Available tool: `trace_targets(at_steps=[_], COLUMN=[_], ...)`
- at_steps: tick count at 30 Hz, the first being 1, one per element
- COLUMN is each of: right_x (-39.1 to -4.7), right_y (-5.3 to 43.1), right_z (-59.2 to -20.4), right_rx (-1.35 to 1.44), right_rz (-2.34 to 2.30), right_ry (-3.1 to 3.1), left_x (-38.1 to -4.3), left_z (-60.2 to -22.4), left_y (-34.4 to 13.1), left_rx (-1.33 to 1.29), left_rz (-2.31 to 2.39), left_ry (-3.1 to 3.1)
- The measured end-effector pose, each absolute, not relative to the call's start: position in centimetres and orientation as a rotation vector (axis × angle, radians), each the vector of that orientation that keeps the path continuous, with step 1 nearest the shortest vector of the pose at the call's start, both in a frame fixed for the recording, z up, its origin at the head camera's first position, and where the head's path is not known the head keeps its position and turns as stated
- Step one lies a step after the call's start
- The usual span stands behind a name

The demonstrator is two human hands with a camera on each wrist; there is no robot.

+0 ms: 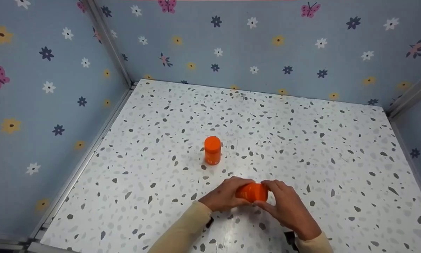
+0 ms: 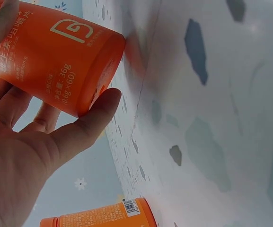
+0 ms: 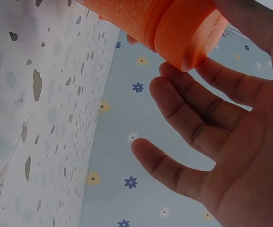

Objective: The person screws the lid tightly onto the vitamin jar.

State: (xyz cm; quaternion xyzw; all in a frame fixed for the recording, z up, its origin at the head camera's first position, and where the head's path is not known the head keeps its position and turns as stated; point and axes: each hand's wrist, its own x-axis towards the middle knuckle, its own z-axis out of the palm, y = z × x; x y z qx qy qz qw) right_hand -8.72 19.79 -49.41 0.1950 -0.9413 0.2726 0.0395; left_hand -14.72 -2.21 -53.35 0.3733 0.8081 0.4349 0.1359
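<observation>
An orange supplement bottle lies sideways between the two hands, a little above the speckled table. My left hand grips its body; in the left wrist view, fingers and thumb wrap the printed bottle near its base. With thumb and fingertips, my right hand pinches the orange cap, which appears seated on the bottle. The right hand's lower fingers spread away from it in the right wrist view. A second orange bottle stands upright with its cap on, beyond the left hand.
The white table has grey speckles. Blue flowered panels rise at its back, left and right sides, with a metal rail along the left edge. In the left wrist view the standing bottle shows a barcode.
</observation>
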Motion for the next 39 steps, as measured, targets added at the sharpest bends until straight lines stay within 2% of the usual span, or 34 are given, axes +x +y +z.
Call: trace_targets(at_steps=[14,29,39], right_x=[-8.77,-8.58,-8.86], right_y=[20.12,19.67,19.8], right_z=[-49.67,-49.52,-49.85], right_rx=[0.802,0.624,0.733], right_rz=[0.844,0.895,0.899], right_ry=[-2.796,-2.87,-2.803], left_x=[-14.88,-14.79,-14.93], left_z=[-53.49,-53.42,-53.49], left_y=[-2.29,-2.19,-2.18], left_rx=[1.101,1.068,1.091], left_rz=[1.279,1.261,1.267], left_ry=[2.317,2.321,2.325])
